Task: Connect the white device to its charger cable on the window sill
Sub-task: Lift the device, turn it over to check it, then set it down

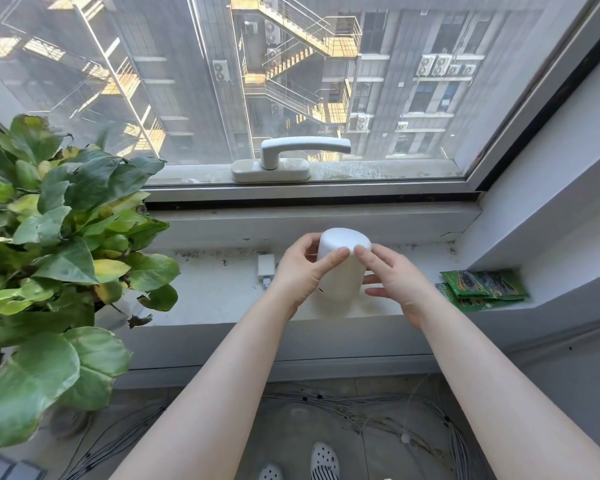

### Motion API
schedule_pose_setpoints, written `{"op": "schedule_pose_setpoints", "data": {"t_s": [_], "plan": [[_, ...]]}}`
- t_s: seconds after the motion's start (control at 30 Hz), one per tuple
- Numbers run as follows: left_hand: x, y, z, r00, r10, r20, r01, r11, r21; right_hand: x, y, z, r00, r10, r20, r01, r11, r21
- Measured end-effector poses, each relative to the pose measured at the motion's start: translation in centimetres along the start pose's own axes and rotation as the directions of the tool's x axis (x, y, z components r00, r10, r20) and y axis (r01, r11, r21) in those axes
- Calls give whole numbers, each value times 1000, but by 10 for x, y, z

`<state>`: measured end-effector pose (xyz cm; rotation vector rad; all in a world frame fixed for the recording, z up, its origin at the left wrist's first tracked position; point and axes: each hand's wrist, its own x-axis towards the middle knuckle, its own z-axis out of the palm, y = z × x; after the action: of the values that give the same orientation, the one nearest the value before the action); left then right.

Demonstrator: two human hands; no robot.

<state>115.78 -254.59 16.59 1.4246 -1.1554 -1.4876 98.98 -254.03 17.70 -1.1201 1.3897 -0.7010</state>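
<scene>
The white device [340, 271], a smooth cylinder with a rounded top, stood between both hands on the window sill [222, 292], its long axis roughly upright and leaning slightly away from the person. The left hand [302, 275] clasped its left flank, thumb across the front; the right hand [392, 280] pinched its right side, thumb near the upper edge. A white charger plug [266, 268] lay just left of the left hand, making that hand the nearer one to reach it. No cable could be made out leading from the plug, and the device's port was hidden, likely on the base or far side. Green packets [482, 289] lay right of the right hand
</scene>
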Motion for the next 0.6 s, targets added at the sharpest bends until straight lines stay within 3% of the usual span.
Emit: {"op": "schedule_pose_setpoints", "data": {"t_s": [0.13,0.33,0.47,0.6], "plan": [[1,4,-1,998,-58,-36,57,998,-9,-3,2,-2,999,-9,53,8,1000,20],[1,6,1,987,-161,-28,162,986,46,-4,0,2,1000,23,15,-25,994,102],[0,4,-5,977,-211,42,208,975,78,-4,-3,2,993,116,22,-118,984,137],[-7,2,-7,965,-219,145,227,973,-42,-5,-5,3,980,196,12,-196,972,131]]}}
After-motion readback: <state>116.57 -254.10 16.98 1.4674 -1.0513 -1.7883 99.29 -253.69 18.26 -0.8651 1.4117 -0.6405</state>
